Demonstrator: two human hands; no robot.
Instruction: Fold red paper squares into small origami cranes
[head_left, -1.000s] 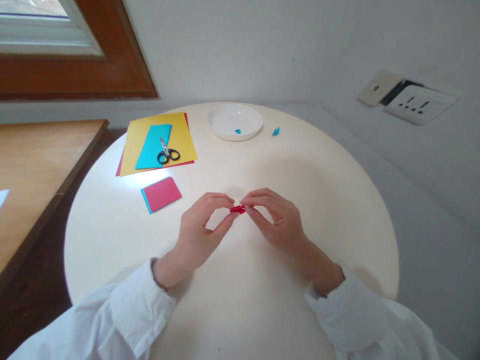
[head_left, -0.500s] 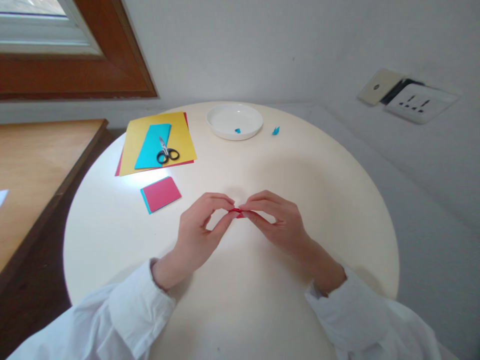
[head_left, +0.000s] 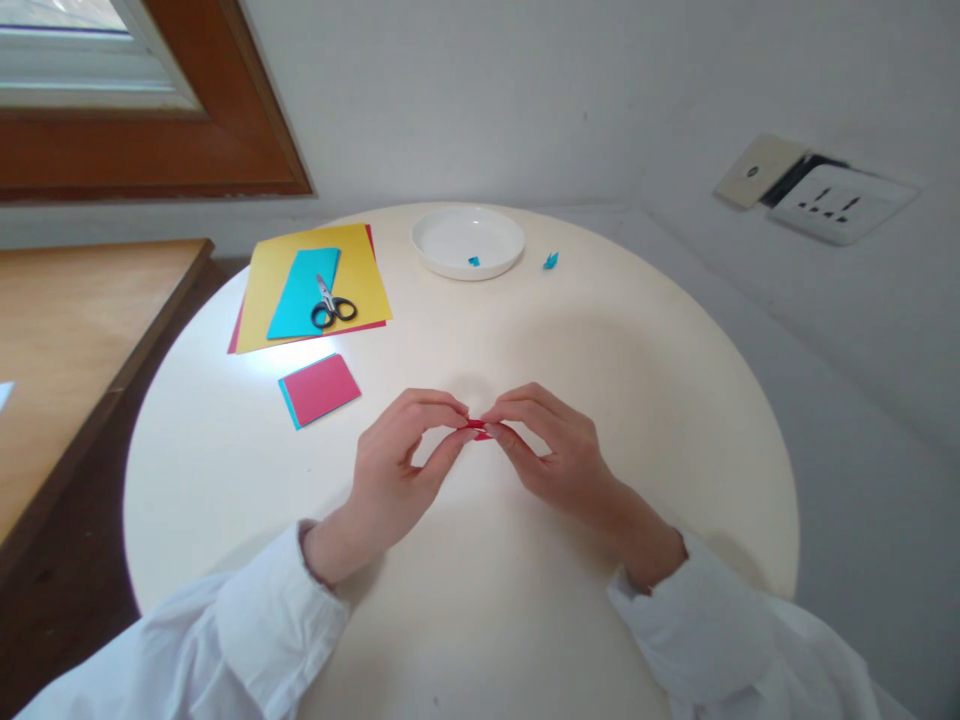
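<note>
Between my two hands is a small folded piece of red paper (head_left: 481, 436), mostly covered by the fingertips. My left hand (head_left: 397, 470) pinches its left end between thumb and fingers. At the other end, my right hand (head_left: 559, 450) grips it the same way, thumb below and fingertips above. The two hands nearly meet over the middle of the table. Left of my left hand lies a small stack of red and blue paper rectangles (head_left: 322, 390), touched by neither hand.
Large yellow paper (head_left: 262, 270) over red sheets lies back left, with a blue strip (head_left: 292, 300) and black-handled scissors (head_left: 330, 305) on top. A white plate (head_left: 427, 262) holding a blue paper bit stands at the back of the round table (head_left: 675, 400). Beside it sits a blue folded piece (head_left: 551, 261).
My fingers have shifted slightly on the red paper, and a gap now shows between its upper and lower edges. Both hands keep their pinch.
</note>
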